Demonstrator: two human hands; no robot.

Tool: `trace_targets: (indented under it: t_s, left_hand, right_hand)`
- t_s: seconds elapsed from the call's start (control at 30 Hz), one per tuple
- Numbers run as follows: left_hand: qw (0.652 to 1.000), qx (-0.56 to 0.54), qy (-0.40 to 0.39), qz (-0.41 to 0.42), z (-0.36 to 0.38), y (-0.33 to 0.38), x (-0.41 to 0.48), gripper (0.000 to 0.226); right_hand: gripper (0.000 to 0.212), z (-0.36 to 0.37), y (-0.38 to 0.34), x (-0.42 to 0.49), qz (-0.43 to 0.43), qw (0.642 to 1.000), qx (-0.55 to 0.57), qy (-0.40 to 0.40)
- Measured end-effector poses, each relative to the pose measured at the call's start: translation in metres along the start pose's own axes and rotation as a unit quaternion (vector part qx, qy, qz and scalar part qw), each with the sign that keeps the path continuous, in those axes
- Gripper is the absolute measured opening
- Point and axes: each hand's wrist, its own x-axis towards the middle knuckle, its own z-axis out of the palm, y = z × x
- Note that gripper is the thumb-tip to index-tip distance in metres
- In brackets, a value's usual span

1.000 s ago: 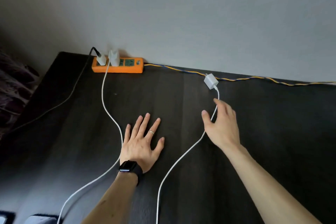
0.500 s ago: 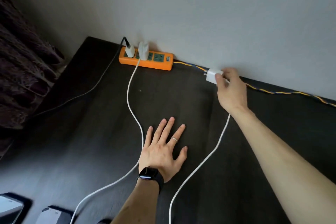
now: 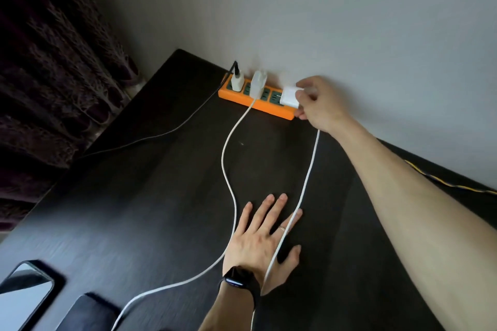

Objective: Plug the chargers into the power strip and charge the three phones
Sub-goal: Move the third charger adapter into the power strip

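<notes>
An orange power strip (image 3: 269, 107) lies on the dark table against the wall. Two white chargers are plugged into it: one (image 3: 237, 83) with a black cable at its left end, and a second (image 3: 258, 86) with a white cable (image 3: 225, 158). My right hand (image 3: 318, 103) pinches a third white charger (image 3: 289, 96) just above the strip's right sockets. Its white cable (image 3: 306, 183) runs back across my left hand (image 3: 265, 239), which rests flat on the table with fingers spread. Two phones, one (image 3: 25, 294) with a shiny screen and one (image 3: 86, 314) dark, lie at the bottom left.
A dark patterned curtain (image 3: 53, 75) hangs left of the table. The grey wall stands right behind the strip. The strip's yellow-and-blue cord (image 3: 451, 185) runs along the wall to the right. A black watch (image 3: 239, 281) sits on my left wrist.
My right hand took hold of the third charger by the wall and carried it left to the strip's right sockets. Its cable now drapes over my left hand. The view has shifted left.
</notes>
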Motion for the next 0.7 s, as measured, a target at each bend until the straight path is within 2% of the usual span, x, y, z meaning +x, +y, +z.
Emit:
trace_targets:
  t_s: [0.13,0.33,0.7]
  left_hand:
    - [1.000,-0.005,0.002,-0.001,-0.001,0.000,0.001,0.068]
    - [1.000,-0.014,0.005,-0.002,0.000,-0.002,0.000,0.068]
    - [1.000,-0.016,0.005,-0.001,-0.004,-0.002,0.001,0.066]
  right_hand:
    - [0.027,0.007,-0.012,0.009,0.007,0.999,-0.044,-0.014]
    - [0.032,0.008,-0.030,0.012,-0.003,0.988,-0.155,0.025]
    - [0.032,0.022,-0.054,0.026,0.002,0.981,-0.191,0.037]
